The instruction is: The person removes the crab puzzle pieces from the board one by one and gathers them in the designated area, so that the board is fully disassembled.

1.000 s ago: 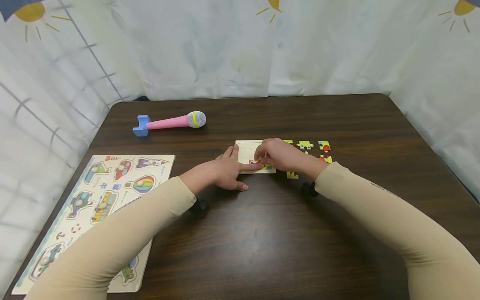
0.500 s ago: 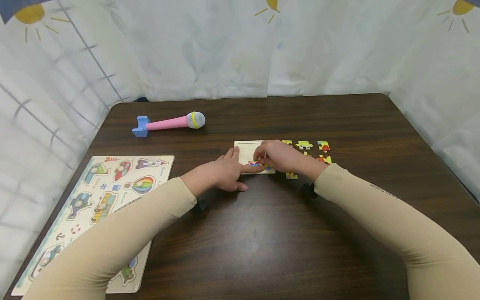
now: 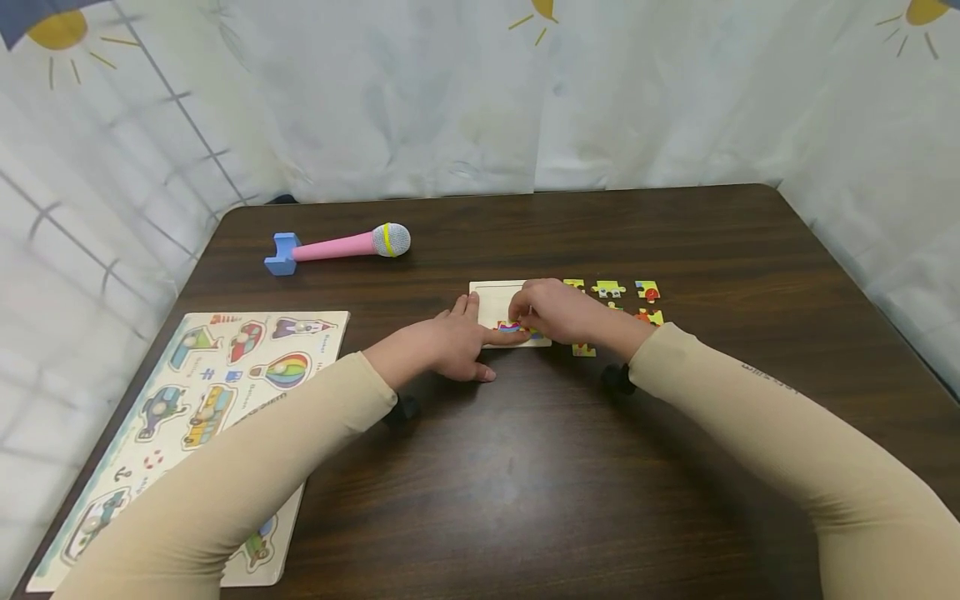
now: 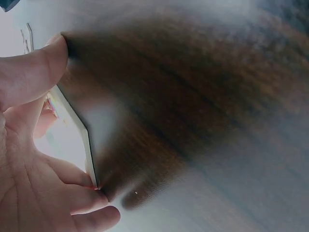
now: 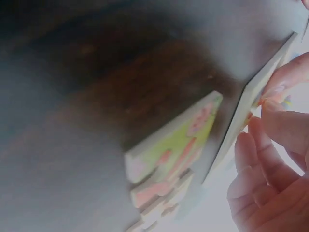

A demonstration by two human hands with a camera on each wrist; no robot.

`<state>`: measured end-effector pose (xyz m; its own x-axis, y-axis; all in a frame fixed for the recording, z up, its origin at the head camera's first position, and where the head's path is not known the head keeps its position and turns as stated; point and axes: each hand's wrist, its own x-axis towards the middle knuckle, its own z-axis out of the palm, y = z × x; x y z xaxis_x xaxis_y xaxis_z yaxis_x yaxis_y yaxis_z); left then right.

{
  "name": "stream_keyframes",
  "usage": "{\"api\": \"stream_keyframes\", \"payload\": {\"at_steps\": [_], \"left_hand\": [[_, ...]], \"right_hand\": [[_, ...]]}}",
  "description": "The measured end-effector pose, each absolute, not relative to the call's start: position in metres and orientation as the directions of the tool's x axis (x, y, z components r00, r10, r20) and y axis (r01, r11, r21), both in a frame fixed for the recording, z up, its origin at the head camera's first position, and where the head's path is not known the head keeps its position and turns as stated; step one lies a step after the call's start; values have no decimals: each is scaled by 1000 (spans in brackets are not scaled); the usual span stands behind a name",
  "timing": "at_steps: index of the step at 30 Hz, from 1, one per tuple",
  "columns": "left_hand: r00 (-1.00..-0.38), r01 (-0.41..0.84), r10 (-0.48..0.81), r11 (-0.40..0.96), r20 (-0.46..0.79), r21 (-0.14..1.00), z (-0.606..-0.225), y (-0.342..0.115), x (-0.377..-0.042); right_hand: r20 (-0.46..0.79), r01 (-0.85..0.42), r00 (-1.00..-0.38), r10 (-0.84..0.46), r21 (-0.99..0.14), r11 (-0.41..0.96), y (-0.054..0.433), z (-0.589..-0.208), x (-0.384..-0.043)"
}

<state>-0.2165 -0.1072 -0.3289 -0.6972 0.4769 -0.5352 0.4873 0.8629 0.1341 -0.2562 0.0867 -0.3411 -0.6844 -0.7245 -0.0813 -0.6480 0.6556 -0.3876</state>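
Observation:
A small pale wooden puzzle tray (image 3: 491,298) lies mid-table, with colourful jigsaw pieces (image 3: 510,327) along its near side. My left hand (image 3: 453,346) rests at the tray's left edge, fingers extended, its index finger lying across the near pieces. In the left wrist view, the left thumb (image 4: 43,72) stands off the tray's rim (image 4: 72,116). My right hand (image 3: 558,308) bends over the tray's right half, thumb and index finger pinching a small jigsaw piece mostly hidden by the fingertips. The right wrist view shows this pinch just inside the tray's edge (image 5: 239,121).
Several loose jigsaw pieces (image 3: 608,289) lie right of the tray, one (image 5: 178,145) close beside it. A pink toy microphone (image 3: 337,247) with a blue stand (image 3: 282,253) lies at back left. A large picture puzzle board (image 3: 247,383) lies under the left forearm.
Both hands stay almost in place at the tray. The right fingers shift only very slightly over the piece; the loose pieces have not moved.

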Motion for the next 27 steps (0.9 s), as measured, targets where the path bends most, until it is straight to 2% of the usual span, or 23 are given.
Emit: {"api": "stream_keyframes", "payload": {"at_steps": [7, 27], "left_hand": [[-689, 503, 478, 857, -545, 114, -327, -106, -216], [-692, 492, 472, 862, -546, 122, -328, -106, -216]], "right_hand": [[-119, -638, -668, -735, -416, 648, 83, -338, -259], [-238, -515, -690, -684, -502, 695, 81, -336, -268]]}}
